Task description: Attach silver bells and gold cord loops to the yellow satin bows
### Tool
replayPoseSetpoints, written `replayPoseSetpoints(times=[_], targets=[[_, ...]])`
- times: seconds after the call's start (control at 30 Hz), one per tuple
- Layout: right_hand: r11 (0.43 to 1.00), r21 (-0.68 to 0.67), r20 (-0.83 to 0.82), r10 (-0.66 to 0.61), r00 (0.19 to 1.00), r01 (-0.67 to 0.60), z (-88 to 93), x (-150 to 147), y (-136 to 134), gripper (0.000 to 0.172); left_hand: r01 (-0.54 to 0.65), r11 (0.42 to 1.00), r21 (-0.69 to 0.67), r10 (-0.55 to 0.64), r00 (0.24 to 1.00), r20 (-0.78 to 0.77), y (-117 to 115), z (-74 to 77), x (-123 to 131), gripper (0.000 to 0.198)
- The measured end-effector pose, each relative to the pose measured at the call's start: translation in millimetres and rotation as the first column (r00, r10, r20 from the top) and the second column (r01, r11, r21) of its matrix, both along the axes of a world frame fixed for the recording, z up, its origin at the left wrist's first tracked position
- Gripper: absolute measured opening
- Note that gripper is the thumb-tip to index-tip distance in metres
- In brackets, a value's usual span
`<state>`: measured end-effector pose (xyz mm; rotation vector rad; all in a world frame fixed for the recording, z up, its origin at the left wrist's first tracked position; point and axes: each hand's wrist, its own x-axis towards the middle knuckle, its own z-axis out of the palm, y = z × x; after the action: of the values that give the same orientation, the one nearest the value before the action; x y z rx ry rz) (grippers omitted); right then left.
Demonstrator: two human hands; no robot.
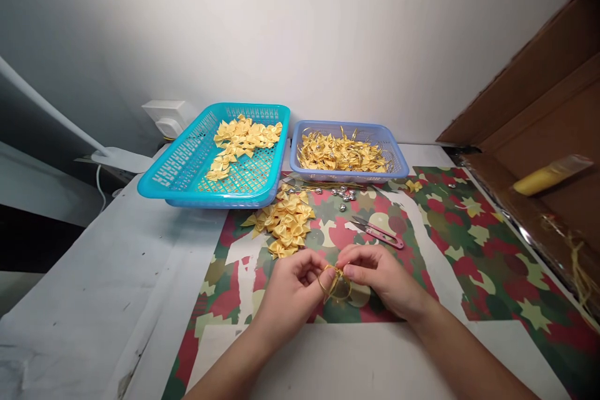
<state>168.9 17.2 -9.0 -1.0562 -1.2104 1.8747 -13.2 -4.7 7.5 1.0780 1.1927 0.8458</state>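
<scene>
left hand point(295, 287) and right hand point(382, 275) are pinching closed on gold cord point(337, 277), lower centre; i'm seeing corded bows point(344, 153) upper centre, plain bows point(288, 222) remaining mid-frame.

The left hand point(297, 281), right hand point(384, 276) and both forearms point(244, 353) are bare.

Gold cord point(337, 274): one item, thin, glossy and flexible, curved into open loops. Held between the fingertips of the left hand point(293, 290) and the right hand point(387, 275). A rounded loop hangs below the pinch point; a second, narrower loop stands to its left, at the left thumb. Strands converge between the two hands. Fingers partly cover the convergence; whether it is knotted cannot be determined.
</scene>
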Motion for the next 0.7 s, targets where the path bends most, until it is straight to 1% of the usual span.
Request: replayPoseSetpoints(times=[0.1, 0.2, 0.3, 0.37, 0.43, 0.5, 0.6, 0.7], targets=[[0.999, -0.020, -0.006, -0.034, 0.999, 0.034, 1.0, -1.3, -0.4, 0.019, 0.003, 1.000, -0.013, -0.003, 1.000, -0.002, 0.4, -2.3, 0.0, 0.031], [0.999, -0.002, -0.021, -0.037, 0.999, 0.036, 4.6, -3.4, -0.7, 0.019, 0.040, 0.999, -0.029, -0.040, 0.999, 0.003, 0.9, -4.6, -1.1, 0.032], [0.995, 0.081, -0.024, -0.050, 0.998, 0.052, 7.9, -4.7, -1.5, 0.016, 0.062, 0.998, -0.018, -0.063, 0.998, -0.009, 1.9, -5.9, -2.4, 0.032], [0.984, 0.155, -0.021, -0.090, 0.996, 0.092, 9.0, -4.8, -1.7, 0.013, 0.056, 0.998, -0.018, -0.057, 0.998, -0.033, 2.8, -6.1, -2.5, 0.029], [0.972, 0.197, -0.011, -0.126, 0.992, 0.126, 9.6, -4.6, -1.7, 0.013, 0.043, 0.998, -0.035, -0.044, 0.998, -0.047, 3.7, -6.1, -2.3, 0.027], [0.975, 0.182, -0.003, -0.132, 0.991, 0.131, 9.8, -4.6, -1.3, 0.013, 0.029, 0.998, -0.052, -0.031, 0.998, -0.046, 4.3, -6.0, -2.0, 0.028], [0.989, 0.120, 0.013, -0.092, 0.996, 0.090, 9.3, -6.2, -0.8, 0.014, 0.016, 0.998, -0.062, -0.018, 0.999, -0.027, 4.8, -5.6, -2.2, 0.033], [0.989, 0.124, 0.020, -0.084, 0.996, 0.081, 7.0, -8.8, -1.1, 0.013, 0.017, 0.997, -0.072, -0.018, 1.000, -0.010, 5.3, -5.5, -2.8, 0.037]])
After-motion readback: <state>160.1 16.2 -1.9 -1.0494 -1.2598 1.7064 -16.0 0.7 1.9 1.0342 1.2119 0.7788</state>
